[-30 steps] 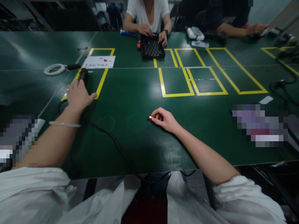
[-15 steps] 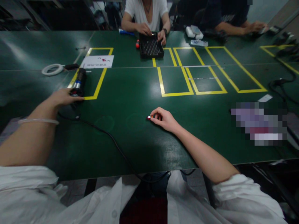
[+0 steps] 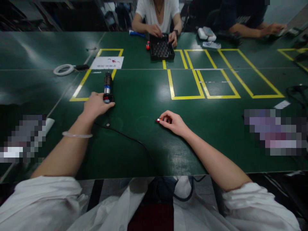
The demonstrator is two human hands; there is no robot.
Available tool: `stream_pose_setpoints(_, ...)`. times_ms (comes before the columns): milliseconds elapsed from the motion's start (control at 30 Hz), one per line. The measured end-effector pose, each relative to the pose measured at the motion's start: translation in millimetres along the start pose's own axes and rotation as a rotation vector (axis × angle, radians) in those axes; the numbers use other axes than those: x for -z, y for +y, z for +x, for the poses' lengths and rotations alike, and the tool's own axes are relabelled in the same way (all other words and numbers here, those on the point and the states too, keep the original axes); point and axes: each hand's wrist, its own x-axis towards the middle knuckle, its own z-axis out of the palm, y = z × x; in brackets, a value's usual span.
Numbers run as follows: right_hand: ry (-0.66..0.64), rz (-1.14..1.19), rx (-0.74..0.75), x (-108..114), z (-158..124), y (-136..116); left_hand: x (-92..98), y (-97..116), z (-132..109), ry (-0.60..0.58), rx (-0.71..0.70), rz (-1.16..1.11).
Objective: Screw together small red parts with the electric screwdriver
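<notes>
My left hand (image 3: 97, 105) is wrapped around the near end of a black corded cylindrical tool (image 3: 107, 84), which has a silver and blue band and points away from me. A black cable (image 3: 127, 136) runs from near it across the green table to the front edge. To the right, the fingers of my right hand (image 3: 174, 122) pinch a small red, white and orange piece (image 3: 158, 120) just over the tabletop. Its exact kind is too small to make out, and part of it is hidden by the fingers.
A white printed sheet (image 3: 107, 63) and a coiled white cable (image 3: 64, 69) lie at the back left. Yellow tape (image 3: 187, 97) marks rectangles on the table. Opposite, a person's hands work in a black tray (image 3: 162, 57). Blurred-out items lie at both sides.
My left hand has moved right with the tool, bringing it out of the left taped rectangle toward the middle. My right hand keeps its pinch on the small piece. The view has turned slightly left.
</notes>
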Motion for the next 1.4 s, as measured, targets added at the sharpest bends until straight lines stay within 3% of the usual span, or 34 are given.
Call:
stream_pose_setpoints(67,0.003,0.024,-0.006,-1.1,0.5,2.1,-4.7,32.4,-16.4,-0.032,0.068,0.158)
stream_pose_setpoints(233,0.025,0.108,-0.007,-3.4,1.5,5.5,-13.1,104.8,-53.7,-0.065,-0.098,0.214)
stream_pose_setpoints(367,0.053,0.148,0.015,-2.7,0.9,4.3,-18.0,144.8,-75.9,-0.094,-0.226,0.224)
stream_pose_setpoints(467,0.066,0.118,0.048,-1.8,0.9,3.8,-22.6,163.2,-88.1,-0.103,-0.319,0.204)
stream_pose_setpoints(700,0.058,0.004,0.139,-3.1,1.6,6.2,-33.9,175.1,-106.5,-0.111,-0.435,0.095)
stream_pose_setpoints(900,0.015,-0.155,0.237,-4.7,0.2,4.4,-33.5,176.6,-110.7,-0.122,-0.445,0.080)
stream_pose_setpoints(1400,0.075,-0.267,0.226,-5.5,-6.1,-6.3,-36.5,179.3,-114.3,-0.073,-0.441,0.057)
